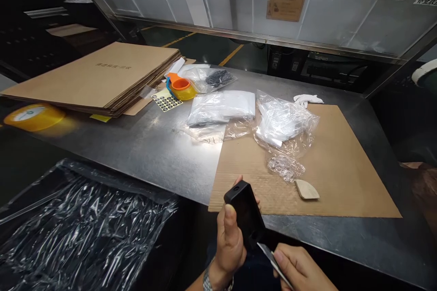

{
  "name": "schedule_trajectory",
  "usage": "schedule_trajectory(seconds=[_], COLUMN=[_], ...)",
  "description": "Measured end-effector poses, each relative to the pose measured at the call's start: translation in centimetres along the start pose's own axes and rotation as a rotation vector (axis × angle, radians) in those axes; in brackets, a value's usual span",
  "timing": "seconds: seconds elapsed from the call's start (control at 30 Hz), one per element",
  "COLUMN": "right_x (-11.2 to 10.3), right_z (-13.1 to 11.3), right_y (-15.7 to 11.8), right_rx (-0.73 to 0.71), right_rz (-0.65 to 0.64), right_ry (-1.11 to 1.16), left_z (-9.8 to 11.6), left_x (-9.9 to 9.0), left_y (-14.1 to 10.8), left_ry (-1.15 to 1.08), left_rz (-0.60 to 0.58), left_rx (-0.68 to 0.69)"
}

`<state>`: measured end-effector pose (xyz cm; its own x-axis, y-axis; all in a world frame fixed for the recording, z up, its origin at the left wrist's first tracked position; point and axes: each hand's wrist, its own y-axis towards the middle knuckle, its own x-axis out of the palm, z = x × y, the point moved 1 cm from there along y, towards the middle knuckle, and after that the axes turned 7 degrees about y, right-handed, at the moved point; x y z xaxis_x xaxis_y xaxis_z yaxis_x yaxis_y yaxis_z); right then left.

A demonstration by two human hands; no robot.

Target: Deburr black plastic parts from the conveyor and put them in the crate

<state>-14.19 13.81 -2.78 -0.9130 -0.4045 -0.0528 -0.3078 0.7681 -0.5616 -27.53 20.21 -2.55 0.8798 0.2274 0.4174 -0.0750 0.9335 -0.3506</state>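
In my left hand [229,236] I hold a black box-like part [246,211] upright, with the thumb along its left side and fingers behind it. My right hand [298,266] is closed on a thin blade-like tool [274,263]. The tool's pointed tip is at the lower corner of the black part; whether it touches is hard to tell. Beyond the hands lies a cardboard sheet [341,168] on the metal table [146,150]. A beige quarter-round piece [306,189] rests on this sheet, beside a crumpled clear plastic bag [287,122].
Flat cardboard [92,72] is stacked at the left, near a roll of yellow tape [34,116]. An orange tape dispenser [180,85], a dotted sticker sheet [166,100], bagged white sheets [221,107] and a white glove [307,99] lie farther back. Black plastic [85,227] fills the lower left.
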Motion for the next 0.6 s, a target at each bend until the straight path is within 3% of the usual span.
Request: schedule_trajectory(seconds=[0.13, 0.4, 0.6], right_x=[-0.1, -0.9, -0.7], right_z=[-0.4, 1.3, 0.9], right_y=[-0.6, -1.4, -1.2], right_rx=[-0.023, -0.371, -0.542], right_rz=[0.151, 0.401, 0.526], right_ry=[-0.074, -0.821, -1.052], left_z=[0.3, 0.7, 0.9], left_x=[0.1, 0.6, 0.6], left_y=[0.5, 0.6, 0.6], left_ry=[-0.042, 0.001, -0.003], left_rz=[-0.012, 0.018, 0.008], left_rx=[-0.063, -0.137, -0.151])
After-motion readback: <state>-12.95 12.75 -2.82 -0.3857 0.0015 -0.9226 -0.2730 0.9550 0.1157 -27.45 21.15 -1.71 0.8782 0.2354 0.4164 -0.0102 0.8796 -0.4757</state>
